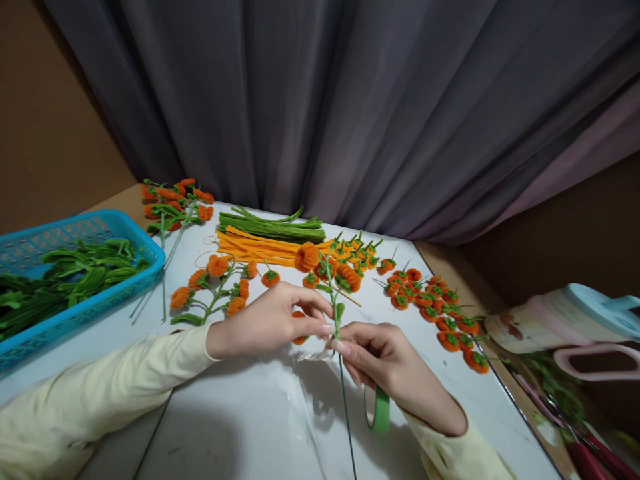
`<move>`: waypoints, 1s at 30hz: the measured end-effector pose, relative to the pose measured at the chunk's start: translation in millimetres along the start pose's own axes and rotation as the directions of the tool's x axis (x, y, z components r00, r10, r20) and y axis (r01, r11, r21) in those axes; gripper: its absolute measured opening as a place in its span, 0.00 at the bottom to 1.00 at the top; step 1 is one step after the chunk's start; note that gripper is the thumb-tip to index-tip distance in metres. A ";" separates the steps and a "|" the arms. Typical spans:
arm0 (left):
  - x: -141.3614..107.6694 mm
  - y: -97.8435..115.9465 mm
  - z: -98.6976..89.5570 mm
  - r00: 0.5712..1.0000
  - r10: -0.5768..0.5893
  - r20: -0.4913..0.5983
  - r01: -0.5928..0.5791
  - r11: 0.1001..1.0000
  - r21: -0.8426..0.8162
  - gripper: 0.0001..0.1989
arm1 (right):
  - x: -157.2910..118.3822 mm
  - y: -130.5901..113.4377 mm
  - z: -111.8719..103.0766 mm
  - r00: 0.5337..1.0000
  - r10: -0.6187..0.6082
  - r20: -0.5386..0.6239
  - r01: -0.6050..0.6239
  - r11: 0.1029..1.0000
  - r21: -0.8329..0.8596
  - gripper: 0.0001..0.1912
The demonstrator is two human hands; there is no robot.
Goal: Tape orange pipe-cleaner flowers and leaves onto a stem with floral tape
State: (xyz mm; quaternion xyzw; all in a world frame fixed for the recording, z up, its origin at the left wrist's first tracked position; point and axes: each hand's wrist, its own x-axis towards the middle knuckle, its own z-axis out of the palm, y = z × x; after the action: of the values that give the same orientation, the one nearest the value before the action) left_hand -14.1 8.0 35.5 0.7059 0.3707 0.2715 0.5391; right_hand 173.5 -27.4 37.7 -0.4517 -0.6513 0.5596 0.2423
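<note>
In the middle of the head view, my left hand (280,323) pinches a pipe-cleaner flower stem (339,313) between thumb and fingers. The stem stands nearly upright, with ribbed orange balls (307,257) and small green leaves at its top. Just below, my right hand (383,357) is closed on the same stem at the joint where the thin dark wire (347,413) runs down. Beneath my right hand is a roll of green floral tape (381,410); whether the fingers hold it is hidden. A finished-looking branch (215,293) with orange balls lies behind my left wrist.
A blue basket (145,230) of green leaves stands at left. Orange-balled sprigs (175,200) lie behind it. Green (273,227) and orange pipe cleaners (260,247) lie at the back, loose orange balls (435,300) at right. A tumbler (550,317) and pliers (590,447) are far right.
</note>
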 end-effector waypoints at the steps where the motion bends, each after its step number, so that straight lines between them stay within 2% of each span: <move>1: 0.1 0.0 0.5 1.000 -0.010 -0.008 0.010 1.000 -0.009 0.05 | 0.1 -0.1 0.3 1.000 -0.004 -0.003 0.004 1.000 -0.017 0.23; 5: -0.5 1.1 1.6 0.999 -0.043 -0.029 0.041 0.998 -0.038 0.05 | -1.0 0.4 3.5 0.999 -0.044 -0.025 0.041 0.992 -0.121 0.21; 11: -1.0 0.3 2.3 0.998 -0.049 -0.049 0.047 0.998 -0.042 0.05 | -6.8 2.5 11.1 0.979 -0.170 -0.109 0.123 0.930 -0.347 0.18; 19: 0.0 1.5 1.6 0.996 -0.084 -0.004 0.084 0.994 -0.073 0.06 | -9.5 0.7 10.1 0.985 -0.141 -0.100 0.106 0.951 -0.292 0.18; 24: -0.6 3.6 -1.2 0.999 -0.023 0.041 0.024 0.999 -0.023 0.08 | -7.4 -0.7 8.8 0.987 -0.118 -0.107 0.087 0.962 -0.259 0.18; 30: -2.6 2.2 3.5 0.998 -0.034 -0.046 0.031 0.998 -0.055 0.09 | -6.5 -1.7 10.2 0.992 -0.096 -0.077 0.074 0.966 -0.250 0.17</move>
State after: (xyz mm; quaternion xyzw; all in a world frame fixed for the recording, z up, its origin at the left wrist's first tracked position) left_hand -12.3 3.6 36.7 0.6782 0.3872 0.2891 0.5537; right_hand 167.7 -38.2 37.9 -0.4743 -0.7230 0.4430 0.2366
